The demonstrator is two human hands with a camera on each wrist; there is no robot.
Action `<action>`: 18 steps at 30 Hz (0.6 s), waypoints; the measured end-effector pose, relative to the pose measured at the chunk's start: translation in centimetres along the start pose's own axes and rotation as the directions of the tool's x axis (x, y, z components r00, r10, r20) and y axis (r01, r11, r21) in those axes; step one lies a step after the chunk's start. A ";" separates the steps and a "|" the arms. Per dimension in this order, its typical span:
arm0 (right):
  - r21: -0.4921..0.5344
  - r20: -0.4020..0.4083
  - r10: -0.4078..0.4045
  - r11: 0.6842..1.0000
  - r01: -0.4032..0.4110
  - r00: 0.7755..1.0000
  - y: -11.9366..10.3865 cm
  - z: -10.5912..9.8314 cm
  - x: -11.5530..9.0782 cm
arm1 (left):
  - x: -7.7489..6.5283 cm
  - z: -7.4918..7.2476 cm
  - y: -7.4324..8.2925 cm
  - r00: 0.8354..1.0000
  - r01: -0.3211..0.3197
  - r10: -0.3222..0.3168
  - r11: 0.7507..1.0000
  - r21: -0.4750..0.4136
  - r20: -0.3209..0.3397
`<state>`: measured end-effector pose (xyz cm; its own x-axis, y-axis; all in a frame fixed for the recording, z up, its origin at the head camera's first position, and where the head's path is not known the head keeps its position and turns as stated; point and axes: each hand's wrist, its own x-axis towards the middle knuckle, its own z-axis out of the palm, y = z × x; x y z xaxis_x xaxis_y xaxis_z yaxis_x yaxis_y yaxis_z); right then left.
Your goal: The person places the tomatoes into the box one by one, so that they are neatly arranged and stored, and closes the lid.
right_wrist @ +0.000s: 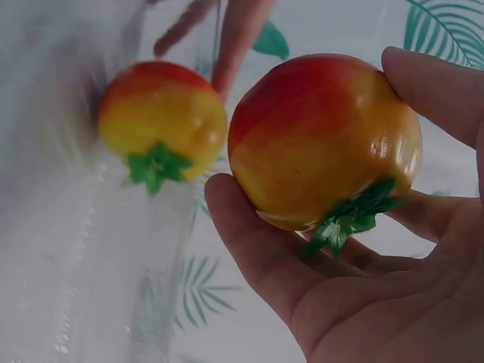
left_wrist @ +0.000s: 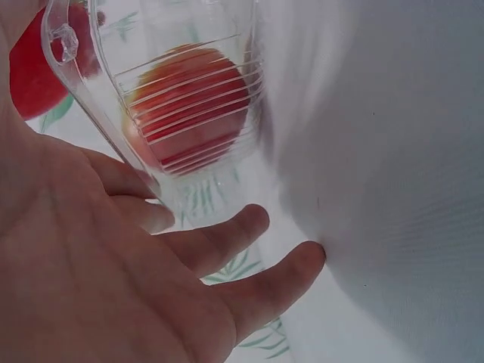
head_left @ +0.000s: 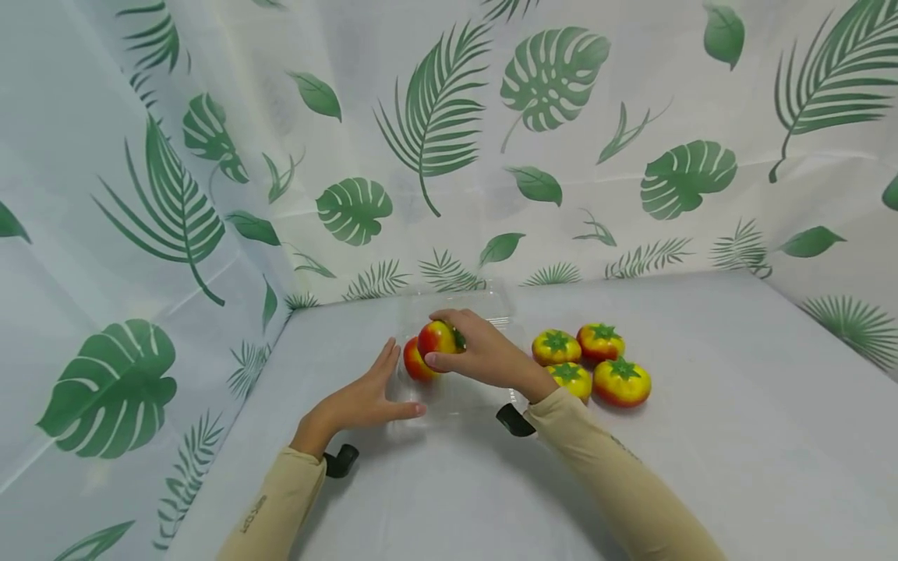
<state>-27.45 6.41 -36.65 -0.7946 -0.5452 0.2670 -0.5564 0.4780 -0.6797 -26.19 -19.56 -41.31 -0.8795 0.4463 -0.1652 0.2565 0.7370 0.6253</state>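
"Holding what, that right grip (head_left: 484, 351)?"

"One red-and-yellow fruit (head_left: 436, 338), grasped between thumb and fingers, over the left part of the clear container (head_left: 470, 399)."

"Which way does it point?"

"Its green leafy cap (right_wrist: 352, 215) turns toward the palm and the container's right side; the red face looks to the container's left. The body is nearly round, and its stem axis lies roughly sideways across the container."

"And the left grip (head_left: 361, 401)?"

"Released, fingers straight, alongside the container's left wall."

"Anything in the way?"

"A second fruit (head_left: 416, 363) takes up the container's left part, partly hidden behind the held one. Four more fruits (head_left: 622, 383) cluster on the desk (head_left: 449, 499), right of the container, caps up. A leaf-print curtain (head_left: 582, 195) hangs behind the container."
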 end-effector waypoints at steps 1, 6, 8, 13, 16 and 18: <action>-0.004 0.006 -0.007 1.000 0.007 1.000 0.0 0.2 0.0 | 0.0 0.0 0.0 1.000 -0.003 0.003 1.000 0.001 0.001; -0.018 0.050 -0.048 0.999 0.049 0.998 0.0 1.4 0.1 | 0.1 0.1 0.1 1.000 -0.022 0.022 1.000 -0.002 0.000; -0.008 0.064 -0.067 0.998 0.068 0.996 -0.1 1.8 0.1 | 0.0 0.1 0.1 1.000 -0.019 0.019 1.000 -0.011 0.002; 0.024 0.080 -0.083 0.996 0.082 0.993 0.0 2.5 -0.1 | -0.2 0.1 0.2 1.000 -0.014 0.014 1.000 -0.021 0.016; 0.029 0.087 -0.063 0.998 0.061 0.994 0.0 2.8 -0.2 | -0.2 0.1 0.1 0.999 -0.024 0.025 1.000 -0.019 0.020; 0.023 0.091 -0.045 0.999 0.043 0.995 0.0 3.1 -0.1 | -0.2 0.1 0.0 0.999 -0.031 0.031 0.999 -0.017 0.021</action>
<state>-26.62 4.35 -38.81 -0.7431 -0.6269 0.2341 -0.5846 0.4380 -0.6829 -25.96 -19.60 -41.37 -0.8623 0.4797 -0.1620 0.2765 0.7141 0.6431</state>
